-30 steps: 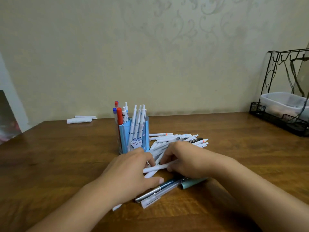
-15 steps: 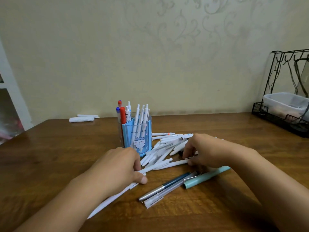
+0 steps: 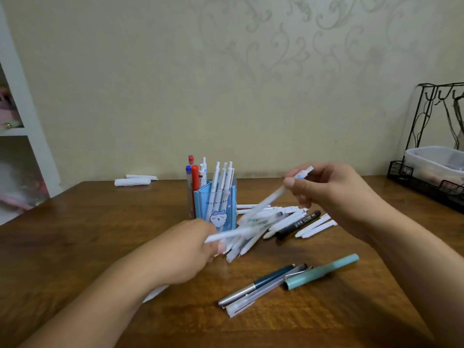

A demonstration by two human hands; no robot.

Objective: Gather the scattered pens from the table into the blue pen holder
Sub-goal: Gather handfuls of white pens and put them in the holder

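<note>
Blue pen holder (image 3: 216, 207) upright at table centre, already stocked with white, red and blue pens standing in it. Heap of white pens (image 3: 273, 218) on the wooden table (image 3: 75, 247), just beside the holder at its 3 o'clock, with a black marker (image 3: 297, 224) lying across the heap's far-right part.

Right hand (image 3: 334, 189) raised above the heap, at about 2 o'clock from the holder. Thumb and curled fingers pinching a white pen (image 3: 272, 199) near its clip end; barrel slanting down toward 8 o'clock, blurred, its lower tip lost among the heap.

Left hand (image 3: 185, 249) low at 6 o'clock from the holder, fingers curled round another white pen (image 3: 233, 233). Barrel poking out past the fingertips toward 2 o'clock, blurred, its far end over the near edge of the heap; rear end showing below the wrist.

Dark blue pen with silver cap (image 3: 256, 285), a clear pen beside it and a teal pen (image 3: 322, 271) lying together at 5 o'clock from the holder, apart from both hands. Black wire rack (image 3: 426, 177) at the table's 3 o'clock edge.
</note>
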